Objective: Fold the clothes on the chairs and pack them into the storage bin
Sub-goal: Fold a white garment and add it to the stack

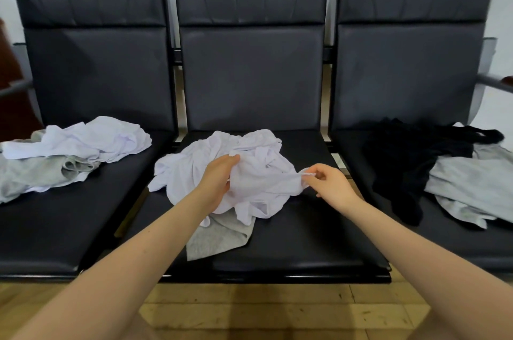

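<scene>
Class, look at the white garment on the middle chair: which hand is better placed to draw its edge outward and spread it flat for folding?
The right hand. It pinches an outer edge of the white garment with bare seat beside it; the left hand grips the bunched middle.

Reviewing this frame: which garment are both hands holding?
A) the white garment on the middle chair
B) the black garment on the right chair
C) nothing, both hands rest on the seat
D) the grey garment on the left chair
A: the left hand grips a bunch of the white garment on the middle chair, and the right hand pinches its stretched edge.
</scene>
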Motion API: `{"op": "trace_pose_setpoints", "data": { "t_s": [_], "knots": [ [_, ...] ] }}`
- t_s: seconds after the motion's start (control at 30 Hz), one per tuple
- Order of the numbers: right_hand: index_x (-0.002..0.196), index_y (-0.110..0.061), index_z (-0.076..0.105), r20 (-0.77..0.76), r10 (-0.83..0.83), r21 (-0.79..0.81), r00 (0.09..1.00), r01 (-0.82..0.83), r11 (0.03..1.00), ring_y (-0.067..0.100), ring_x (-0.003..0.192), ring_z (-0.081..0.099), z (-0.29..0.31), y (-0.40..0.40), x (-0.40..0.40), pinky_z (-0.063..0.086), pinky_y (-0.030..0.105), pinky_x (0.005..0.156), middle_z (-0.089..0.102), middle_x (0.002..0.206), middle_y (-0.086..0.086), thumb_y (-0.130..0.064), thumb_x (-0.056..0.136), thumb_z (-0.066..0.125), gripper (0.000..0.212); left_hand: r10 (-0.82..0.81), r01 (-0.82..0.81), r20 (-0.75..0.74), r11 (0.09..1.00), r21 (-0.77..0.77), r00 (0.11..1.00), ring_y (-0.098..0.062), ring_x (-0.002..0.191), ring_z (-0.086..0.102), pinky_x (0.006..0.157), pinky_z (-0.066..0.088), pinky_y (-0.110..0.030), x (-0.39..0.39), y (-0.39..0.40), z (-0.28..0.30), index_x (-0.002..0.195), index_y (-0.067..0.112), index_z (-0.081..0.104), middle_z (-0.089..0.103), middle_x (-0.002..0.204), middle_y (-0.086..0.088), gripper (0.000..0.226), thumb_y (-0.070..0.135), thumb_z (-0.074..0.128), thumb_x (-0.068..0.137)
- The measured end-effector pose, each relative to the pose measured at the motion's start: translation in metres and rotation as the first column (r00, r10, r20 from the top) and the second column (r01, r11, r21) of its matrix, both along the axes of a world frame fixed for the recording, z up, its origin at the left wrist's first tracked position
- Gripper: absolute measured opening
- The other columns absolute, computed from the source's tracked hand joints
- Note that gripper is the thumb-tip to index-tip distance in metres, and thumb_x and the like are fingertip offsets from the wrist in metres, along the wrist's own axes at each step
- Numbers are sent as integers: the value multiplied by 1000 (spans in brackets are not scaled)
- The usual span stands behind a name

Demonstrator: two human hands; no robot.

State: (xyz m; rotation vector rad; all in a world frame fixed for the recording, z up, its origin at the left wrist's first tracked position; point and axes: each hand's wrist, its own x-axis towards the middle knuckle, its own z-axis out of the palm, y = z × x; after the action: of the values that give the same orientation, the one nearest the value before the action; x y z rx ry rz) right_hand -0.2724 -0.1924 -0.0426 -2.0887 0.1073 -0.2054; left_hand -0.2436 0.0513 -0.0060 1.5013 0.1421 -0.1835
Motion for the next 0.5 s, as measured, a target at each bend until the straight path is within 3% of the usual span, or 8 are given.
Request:
{"op": "trace_pose_setpoints", "data": {
  "t_s": [0.1,0.23,0.27,0.33,0.4,0.5],
  "knots": [
    [110,-24,64,17,71,-60,997,-70,996,12,90,62,0,1,7,50,27,76,65,101,-4,-23,92,58,19,32,-32,6,995,90,999,-24,108,51,94,45,-42,6,1,-2,96,24,57,56,118,-2,12,27,46,98],
    [130,-24,48,-58,79,27,995,-77,997,15,95,62,2,6,19,48,23,69,65,101,1,-25,94,56,36,65,-59,-35,986,156,997,-24,101,44,82,40,-35,11,2,-10,127,16,49,47,115,-3,30,27,43,100],
    [124,-22,52,-82,56,21,995,-55,998,16,92,62,0,7,22,48,23,67,65,98,2,-27,94,57,32,58,-49,-44,982,180,997,-24,100,45,80,39,-34,12,3,-13,129,13,49,49,116,-6,33,27,43,100],
    [92,-13,61,-131,-39,-84,991,28,996,19,77,58,-4,12,28,44,27,65,61,82,4,-35,90,62,22,49,-36,-54,975,221,997,-25,99,47,78,39,-33,13,4,-17,126,10,52,53,123,-11,33,27,43,99],
    [66,-7,57,-196,-139,-203,971,99,974,19,64,54,-7,17,32,41,28,63,58,66,4,-45,87,62,43,39,-22,-71,972,235,997,-26,100,48,77,40,-33,15,4,-19,126,8,52,53,128,-14,34,27,44,99],
    [61,-12,63,-281,-178,-273,943,100,957,14,59,58,-5,28,32,43,28,62,65,60,-2,-56,85,57,50,41,-11,-111,966,259,993,-27,99,49,75,42,-33,16,1,-16,131,9,50,53,123,-14,37,28,43,100]
  ]
}}
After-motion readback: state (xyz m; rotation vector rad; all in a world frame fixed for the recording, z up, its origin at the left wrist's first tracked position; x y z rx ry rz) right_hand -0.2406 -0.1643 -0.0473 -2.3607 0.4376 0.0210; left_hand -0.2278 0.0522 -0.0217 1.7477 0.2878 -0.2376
